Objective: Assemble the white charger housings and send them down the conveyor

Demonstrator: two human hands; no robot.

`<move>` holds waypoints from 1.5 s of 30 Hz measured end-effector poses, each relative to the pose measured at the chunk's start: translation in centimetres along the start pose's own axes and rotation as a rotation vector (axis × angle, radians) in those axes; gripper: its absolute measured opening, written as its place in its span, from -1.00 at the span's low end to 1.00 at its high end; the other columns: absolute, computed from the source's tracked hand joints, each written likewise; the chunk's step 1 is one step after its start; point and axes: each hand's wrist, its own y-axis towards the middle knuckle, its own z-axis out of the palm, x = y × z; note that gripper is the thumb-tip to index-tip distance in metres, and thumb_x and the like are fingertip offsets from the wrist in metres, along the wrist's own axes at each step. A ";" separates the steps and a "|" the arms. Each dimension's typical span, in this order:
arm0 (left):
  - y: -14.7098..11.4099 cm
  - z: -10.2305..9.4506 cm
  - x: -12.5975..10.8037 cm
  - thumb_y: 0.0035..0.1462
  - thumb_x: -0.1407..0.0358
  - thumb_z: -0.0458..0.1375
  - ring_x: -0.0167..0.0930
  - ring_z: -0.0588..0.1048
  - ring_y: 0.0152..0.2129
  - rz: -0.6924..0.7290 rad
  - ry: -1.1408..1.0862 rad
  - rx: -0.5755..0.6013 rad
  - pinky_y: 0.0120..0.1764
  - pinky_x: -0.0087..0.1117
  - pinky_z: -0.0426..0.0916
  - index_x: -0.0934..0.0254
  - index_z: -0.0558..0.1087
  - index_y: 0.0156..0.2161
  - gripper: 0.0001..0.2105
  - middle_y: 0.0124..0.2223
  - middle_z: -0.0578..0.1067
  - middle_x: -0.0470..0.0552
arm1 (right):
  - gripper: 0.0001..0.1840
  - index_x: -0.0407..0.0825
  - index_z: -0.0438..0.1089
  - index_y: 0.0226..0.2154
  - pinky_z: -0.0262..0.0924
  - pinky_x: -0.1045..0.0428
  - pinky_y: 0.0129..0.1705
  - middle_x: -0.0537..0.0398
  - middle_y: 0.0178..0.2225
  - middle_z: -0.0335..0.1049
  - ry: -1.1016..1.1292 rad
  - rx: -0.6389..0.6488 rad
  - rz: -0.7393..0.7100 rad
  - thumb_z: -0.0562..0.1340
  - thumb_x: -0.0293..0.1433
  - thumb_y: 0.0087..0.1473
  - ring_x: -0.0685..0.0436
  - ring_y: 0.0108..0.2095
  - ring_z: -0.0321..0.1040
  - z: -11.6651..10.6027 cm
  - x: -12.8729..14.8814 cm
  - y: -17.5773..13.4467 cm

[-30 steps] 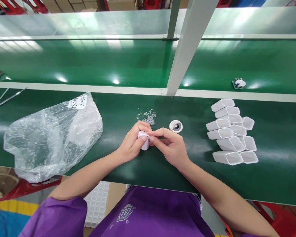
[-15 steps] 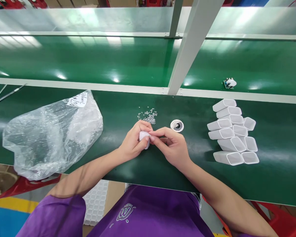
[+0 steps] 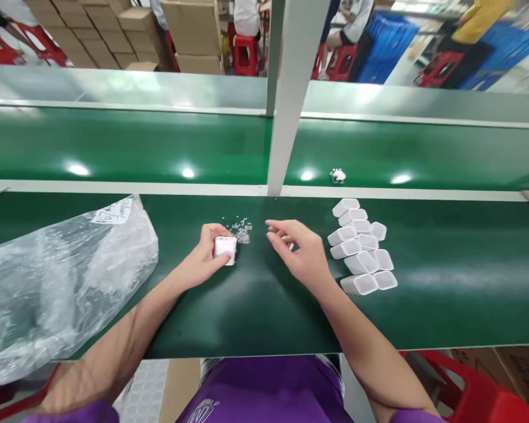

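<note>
Wht casing [image 3: 226,248], wht tubes [image 3: 358,263] – dk grn bench [image 3: 247,320], solid-purple shirt [image 3: 268,390] w/ pale logo [image 3: 203,411]

A small, white, round-cornered case [image 3: 224,247] is clasped in the left hand [image 3: 206,251], broad face showing.

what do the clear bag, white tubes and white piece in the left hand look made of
The large clear bag looks like thin, glossy plastic film: it creases and shines. The hollow white rounded-corner tubes look like satin moulded plastic, given their soft sheen. The boxy white piece in the left hand is smooth, probably plastic too, being evenly coloured.
</note>
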 end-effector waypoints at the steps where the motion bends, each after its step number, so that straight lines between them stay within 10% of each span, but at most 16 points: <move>1: 0.3 -0.5 -0.1 -0.02 0.23 0.23 -0.35 0.49 -0.30 -0.033 0.019 -0.027 -0.32 -0.32 0.41 0.19 0.15 -0.11 -0.59 -0.11 0.43 0.05 | -0.72 0.08 0.49 -0.08 0.39 -0.02 -0.18 0.03 -0.16 0.50 -0.183 -0.077 -0.012 0.15 -0.30 0.20 -0.09 -0.26 0.46 -1.4 0.0 0.3; 8: 4.8 -4.5 -3.6 -0.04 0.14 0.22 -0.23 0.52 -0.23 -0.017 0.456 -0.228 -0.12 -0.21 0.40 0.21 0.48 -0.16 -0.68 -0.08 0.56 0.07 | -0.62 -0.07 0.46 -0.01 0.27 -0.22 -0.03 -0.16 0.04 0.41 -0.933 -0.137 0.232 0.12 -0.35 0.17 -0.37 -0.01 0.34 -8.2 -1.6 1.2; 18: 13.1 -5.2 -7.4 0.02 0.22 0.19 -0.28 0.54 -0.20 0.048 0.579 -0.306 -0.11 -0.28 0.44 0.21 0.52 -0.04 -0.64 -0.11 0.59 0.04 | -0.63 0.00 0.46 -0.03 0.23 -0.19 -0.02 -0.11 0.05 0.42 -1.028 -0.112 0.335 0.10 -0.34 0.17 -0.32 -0.01 0.33 -9.8 -3.6 1.6; 29: 18.8 -4.5 -5.1 0.00 0.34 0.15 -0.05 0.42 -0.02 -0.002 0.791 -0.369 0.05 -0.11 0.30 0.31 0.54 -0.08 -0.66 -0.10 0.54 0.24 | -0.65 -0.01 0.43 0.00 0.23 -0.17 0.00 -0.15 0.17 0.29 -1.064 0.002 0.367 0.10 -0.41 0.20 -0.33 0.08 0.30 -9.7 -2.5 2.1; 35: 17.6 -4.7 -4.8 0.13 0.19 0.08 0.11 0.22 0.13 -0.002 0.791 -0.440 0.11 0.04 0.20 0.52 0.29 0.21 -0.41 0.13 0.34 0.48 | -0.62 -0.14 0.36 0.04 0.21 -0.16 -0.03 -0.24 0.00 0.45 -1.050 -0.005 0.428 0.12 -0.46 0.17 -0.35 0.04 0.34 -10.9 -1.7 4.4; 41: 13.2 -4.4 -5.9 0.14 0.27 0.06 -0.04 0.28 0.11 0.161 0.704 -0.515 0.14 0.01 0.24 0.40 0.33 0.16 -0.52 0.09 0.41 0.30 | -0.59 -0.11 0.36 0.03 0.19 -0.06 -0.08 -0.13 -0.18 0.54 -0.938 -0.005 0.342 0.10 -0.58 0.13 -0.20 -0.11 0.43 -10.7 -1.2 6.2; 45: 7.3 -1.7 -6.3 0.10 0.17 0.15 -0.25 0.44 -0.08 0.337 0.470 -0.206 -0.10 -0.18 0.47 0.22 0.31 0.17 -0.49 0.08 0.44 0.13 | -0.64 0.01 0.36 0.00 0.26 0.03 -0.22 0.09 -0.24 0.54 -0.213 -0.014 0.184 0.21 -0.35 0.12 -0.05 -0.27 0.42 -8.5 0.5 5.2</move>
